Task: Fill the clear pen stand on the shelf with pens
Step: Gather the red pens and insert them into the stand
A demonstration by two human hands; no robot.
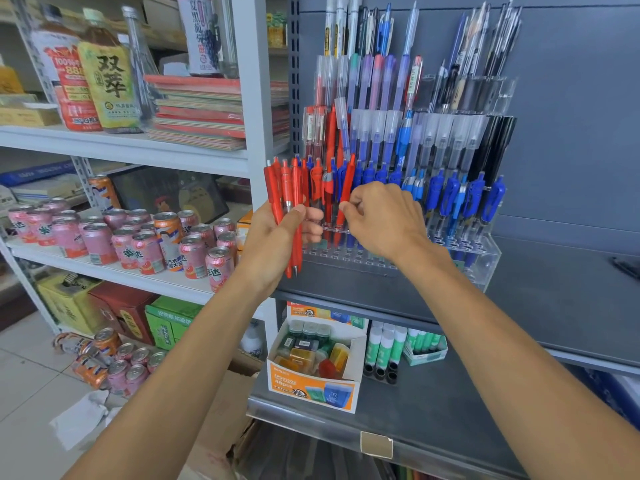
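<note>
Left of frame: pink cans (138,237), stacked in rows (no part of this job). Left of centre: left hand (277,237) clenched round a bundle of red pens (285,192), long axes near upright, tips down. Just right of it: right hand (384,220), thumb and forefinger pinching one red pen (347,185) low on its barrel, near upright, top leaning slightly right. Directly below and behind that grip: stand (485,261), centre to right of frame, on the grey shelf (571,306), back tiers packed, front holes bare. Likely next: a short drop along the pen's own axis into a hole at the stand's left end. Right hand nearer, left merely supplying. Hidden by fingers whether the tip already sits in a hole.
</note>
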